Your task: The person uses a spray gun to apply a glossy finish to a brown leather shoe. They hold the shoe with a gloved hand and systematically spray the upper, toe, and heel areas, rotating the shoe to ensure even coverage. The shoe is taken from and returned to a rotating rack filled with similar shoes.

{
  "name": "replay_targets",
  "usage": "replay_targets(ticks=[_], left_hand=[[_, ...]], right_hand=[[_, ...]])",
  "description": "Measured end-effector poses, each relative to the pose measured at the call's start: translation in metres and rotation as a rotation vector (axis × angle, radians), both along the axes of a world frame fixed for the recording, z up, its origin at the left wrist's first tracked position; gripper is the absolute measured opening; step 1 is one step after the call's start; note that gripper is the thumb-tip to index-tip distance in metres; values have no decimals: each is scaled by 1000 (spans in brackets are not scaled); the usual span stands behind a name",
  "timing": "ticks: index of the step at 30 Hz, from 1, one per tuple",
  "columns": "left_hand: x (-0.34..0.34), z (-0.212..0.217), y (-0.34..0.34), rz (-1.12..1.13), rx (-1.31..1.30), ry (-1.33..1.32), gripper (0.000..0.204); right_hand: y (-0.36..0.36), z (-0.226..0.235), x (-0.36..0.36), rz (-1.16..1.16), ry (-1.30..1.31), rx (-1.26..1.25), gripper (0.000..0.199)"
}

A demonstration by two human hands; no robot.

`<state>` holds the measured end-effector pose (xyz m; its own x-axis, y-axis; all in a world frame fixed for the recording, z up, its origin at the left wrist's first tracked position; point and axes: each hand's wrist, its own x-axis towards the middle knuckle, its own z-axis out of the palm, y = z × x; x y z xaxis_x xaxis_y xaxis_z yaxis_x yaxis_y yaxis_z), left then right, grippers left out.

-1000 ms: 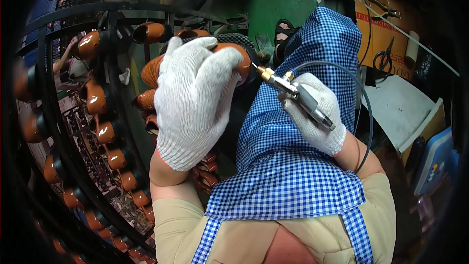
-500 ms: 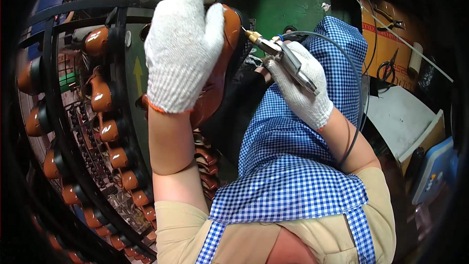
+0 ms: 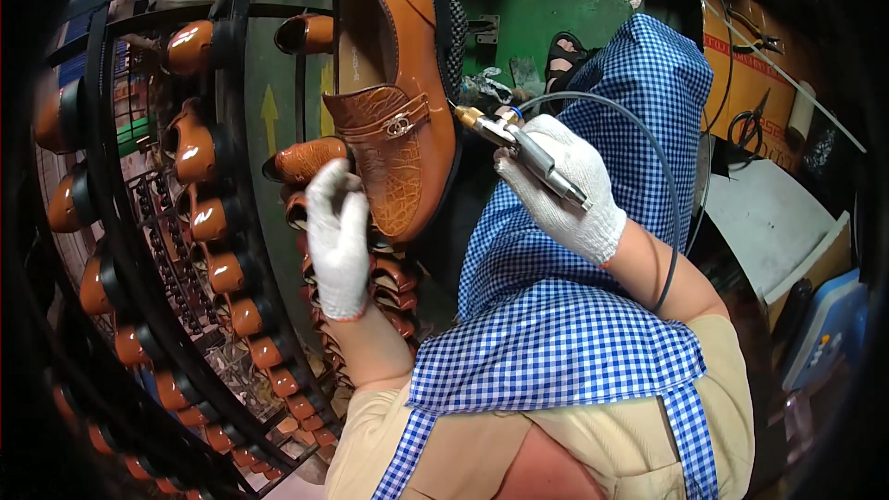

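pointing at the side of an orange-brown leather loafer with a textured toe and a metal buckle (image 3: 389, 120), a silver metal tool with a brass nozzle (image 3: 535, 162) is held in the right grip, a hand in a white knitted glove (image 3: 576, 196), whose fingers are closed around it; whether the shoe is touched by the thin tip cannot be told. a grey flexible hose (image 3: 630, 117) is joined to the tool. the loafer is seen in front of the person, toe toward the body, between a black metal rack (image 3: 238, 37) and the lap, which is covered by a blue-and-white checked apron (image 3: 556, 352). the left grip, likewise white-gloved (image 3: 340, 245), is released, its fingers loosely bent just beside the toe; whether contact is made cannot be told. glossy brown shoes (image 3: 194, 146) are carried in rows by the rack. at the right, black-handled scissors (image 3: 746, 130) are seen by a brown cardboard box (image 3: 778, 102).
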<state>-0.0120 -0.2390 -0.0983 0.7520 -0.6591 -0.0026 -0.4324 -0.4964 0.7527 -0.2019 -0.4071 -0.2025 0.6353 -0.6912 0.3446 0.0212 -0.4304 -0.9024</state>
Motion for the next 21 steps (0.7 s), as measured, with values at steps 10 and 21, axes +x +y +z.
replay_targets(ticks=[10, 21], left_hand=[[-20, 18, 13, -495, 107, -198, 40], [-35, 67, -83, -1174, 458, -938, 46]], right_hand=[[10, 8, -40, 115, 94, 74, 11], [5, 23, -86, 199, 192, 5, 17]])
